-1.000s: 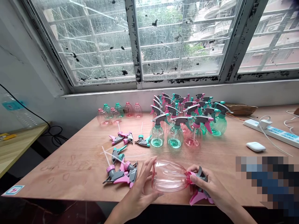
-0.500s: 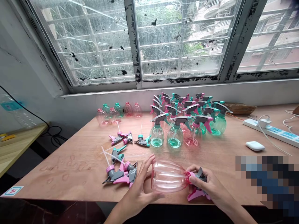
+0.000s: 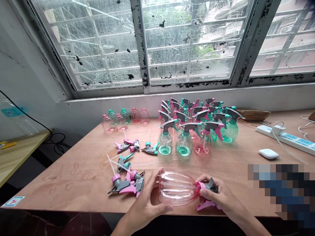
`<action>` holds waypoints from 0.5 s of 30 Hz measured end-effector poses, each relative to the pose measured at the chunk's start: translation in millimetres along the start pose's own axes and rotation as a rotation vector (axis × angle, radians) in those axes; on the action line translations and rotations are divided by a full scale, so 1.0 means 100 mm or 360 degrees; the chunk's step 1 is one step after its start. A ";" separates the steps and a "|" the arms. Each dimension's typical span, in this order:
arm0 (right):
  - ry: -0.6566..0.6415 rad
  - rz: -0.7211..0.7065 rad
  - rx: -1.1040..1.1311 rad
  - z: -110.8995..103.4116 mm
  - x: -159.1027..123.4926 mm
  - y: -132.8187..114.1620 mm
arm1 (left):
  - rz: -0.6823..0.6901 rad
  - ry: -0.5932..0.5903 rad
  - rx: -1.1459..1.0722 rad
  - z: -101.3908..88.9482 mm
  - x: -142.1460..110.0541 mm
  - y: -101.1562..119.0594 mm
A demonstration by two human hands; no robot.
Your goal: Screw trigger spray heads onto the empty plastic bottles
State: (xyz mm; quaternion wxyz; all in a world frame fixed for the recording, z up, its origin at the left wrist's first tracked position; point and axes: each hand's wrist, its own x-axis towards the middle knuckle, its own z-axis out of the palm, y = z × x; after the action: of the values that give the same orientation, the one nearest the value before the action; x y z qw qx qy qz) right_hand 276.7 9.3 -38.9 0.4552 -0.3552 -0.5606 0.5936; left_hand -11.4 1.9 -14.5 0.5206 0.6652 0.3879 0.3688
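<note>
A clear pink bottle (image 3: 178, 188) lies on its side in the air above the table's front edge, its base to the left. My left hand (image 3: 147, 203) is closed around the base, thumb below and fingers above. At the bottle's neck, my right hand (image 3: 214, 191) grips a pink and grey spray head (image 3: 211, 186), whose pink trigger hangs beneath the fingers. The collar meets the neck; whether it is threaded tight I cannot tell. Left of my left hand lie several loose spray heads (image 3: 120, 185) in pink, grey and teal, with thin tubes.
Several pink and green bottles without heads (image 3: 121, 122) stand at the back left. A dense group of bottles with spray heads (image 3: 184, 144) fills the back middle. To the right are a white earbud case (image 3: 268, 153), a power strip (image 3: 287, 139) and a wooden piece (image 3: 253, 114).
My left hand has closed in on the bottle's base, its fingers a little lower. The bottle has shifted slightly left and down; my right hand has barely moved.
</note>
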 end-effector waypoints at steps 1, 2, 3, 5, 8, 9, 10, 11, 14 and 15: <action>0.0015 0.0008 -0.0021 0.00 -0.01 -0.01 | 0.0032 0.0000 0.0001 0.01 0.00 -0.01; 0.0027 0.0019 -0.0029 0.00 -0.02 -0.03 | 0.0073 0.0013 0.0018 0.02 0.00 -0.01; 0.0034 0.0037 -0.0021 0.00 -0.04 -0.04 | 0.0127 0.0027 0.0071 0.04 -0.01 -0.02; 0.0038 0.0124 0.0039 -0.02 -0.08 -0.07 | 0.0266 0.0067 0.0291 0.07 -0.04 -0.02; 0.0033 0.0333 0.0160 -0.03 -0.16 -0.12 | 0.0598 0.0100 0.0673 0.11 -0.07 -0.01; 0.0034 0.0375 0.0195 -0.02 -0.18 -0.14 | 0.0694 0.0101 0.0753 0.12 -0.08 0.00; 0.0046 0.0392 0.0214 0.00 -0.21 -0.17 | 0.0761 0.0103 0.0811 0.12 -0.08 0.02; 0.0073 0.0387 0.0203 0.02 -0.23 -0.21 | 0.0777 0.0093 0.0864 0.12 -0.08 0.04; 0.0272 0.0231 -0.0147 0.00 -0.33 -0.36 | 0.0600 0.0026 0.1053 0.09 -0.08 0.10; 0.0364 0.0128 -0.0376 -0.05 -0.37 -0.43 | 0.0525 -0.0005 0.1112 0.08 -0.07 0.11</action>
State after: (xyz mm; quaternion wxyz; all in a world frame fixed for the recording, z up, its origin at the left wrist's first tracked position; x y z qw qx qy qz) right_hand 300.0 -25.6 -0.3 0.4470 -0.4935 -0.5563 0.4971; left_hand -6.4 -9.5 -6.0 0.1969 0.8564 0.3772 0.2923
